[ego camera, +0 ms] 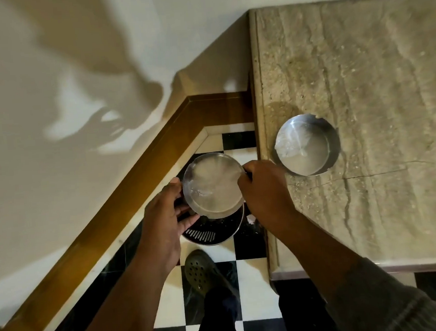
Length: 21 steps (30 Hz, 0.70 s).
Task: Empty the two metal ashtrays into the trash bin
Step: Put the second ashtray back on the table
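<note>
Nearest the camera, a green perforated clog (199,271) stands on the black-and-white checkered floor (249,244), just below the trash bin (211,231), a dark round bin with a slotted wall and a metal rim. Above the bin's mouth, both hands hold 1 metal ashtray (213,184), tilted so its pale, ashy inside faces the camera. The left hand (163,216) cups the ashtray's left edge, fingers curled under it; the right hand (263,188) grips its right edge with fingers closed over the rim. A small white scrap (251,219) lies on the floor beside the bin. Farther right, ashtray number 2 (306,145) sits upright on the stone bench (374,74), near its left edge, with grey residue inside. Beyond, a brown skirting board (135,187) runs along the pale wall (47,61).
</note>
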Each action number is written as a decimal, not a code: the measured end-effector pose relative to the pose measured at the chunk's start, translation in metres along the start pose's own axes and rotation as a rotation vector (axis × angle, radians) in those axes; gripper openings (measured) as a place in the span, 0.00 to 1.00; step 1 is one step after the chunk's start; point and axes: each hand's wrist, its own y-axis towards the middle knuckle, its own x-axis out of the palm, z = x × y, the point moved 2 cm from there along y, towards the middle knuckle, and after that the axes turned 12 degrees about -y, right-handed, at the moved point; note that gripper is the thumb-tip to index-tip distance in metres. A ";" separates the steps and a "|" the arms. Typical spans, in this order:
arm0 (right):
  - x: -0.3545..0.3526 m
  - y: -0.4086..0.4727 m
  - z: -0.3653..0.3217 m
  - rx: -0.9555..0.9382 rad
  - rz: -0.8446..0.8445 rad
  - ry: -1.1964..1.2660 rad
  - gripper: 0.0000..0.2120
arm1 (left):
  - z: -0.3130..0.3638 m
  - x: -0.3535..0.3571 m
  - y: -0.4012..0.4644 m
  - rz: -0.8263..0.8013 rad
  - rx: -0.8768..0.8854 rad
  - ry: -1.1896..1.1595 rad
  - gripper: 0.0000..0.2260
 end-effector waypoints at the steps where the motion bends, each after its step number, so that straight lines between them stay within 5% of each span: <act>1: -0.012 0.002 0.001 0.008 0.009 0.012 0.10 | 0.006 0.008 -0.005 -0.012 0.023 0.004 0.13; 4: -0.050 0.011 0.011 0.055 0.021 0.038 0.11 | 0.024 0.043 -0.022 -0.053 0.065 0.020 0.07; 11: -0.135 0.026 0.074 0.174 0.133 0.052 0.13 | 0.028 0.146 -0.048 -0.232 0.151 0.207 0.11; 21: -0.187 0.041 0.197 0.360 0.135 0.085 0.09 | -0.042 0.273 -0.057 -0.183 -0.054 0.181 0.10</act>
